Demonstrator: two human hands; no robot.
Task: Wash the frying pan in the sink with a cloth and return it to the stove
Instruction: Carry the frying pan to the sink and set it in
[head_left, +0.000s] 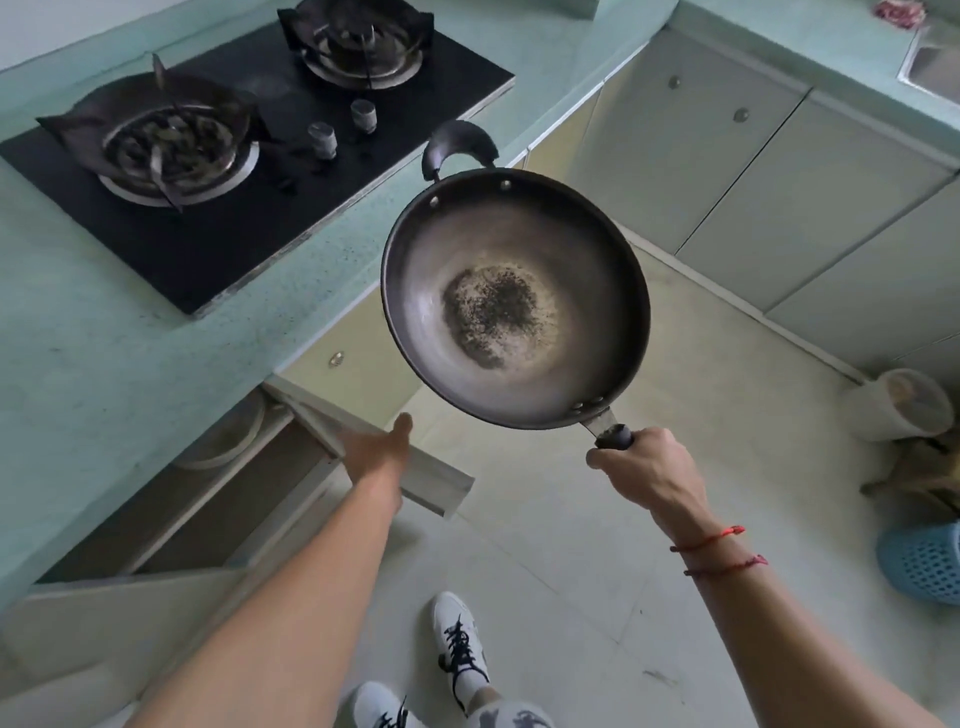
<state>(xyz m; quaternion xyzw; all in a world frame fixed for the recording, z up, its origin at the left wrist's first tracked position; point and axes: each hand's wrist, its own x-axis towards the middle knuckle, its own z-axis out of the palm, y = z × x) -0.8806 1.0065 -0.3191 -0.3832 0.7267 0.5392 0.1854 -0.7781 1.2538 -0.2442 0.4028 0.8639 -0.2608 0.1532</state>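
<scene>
My right hand (644, 467) fingers curl round the pan (514, 301) handle; left hand (382, 452) loose, empty. Step: carrying, unwashed. Next: reach sink (908, 62), far right.

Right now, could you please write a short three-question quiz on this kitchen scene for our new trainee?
1. Which hand grips the frying pan by its handle: A) left, B) right?
2. True or false: the pan rests on the stove.
3. Fill in: dark residue sits at the pan's ____.
Key: 1 B, the right hand. 2 False: it is held in the air, off the stove. 3 centre.
</scene>
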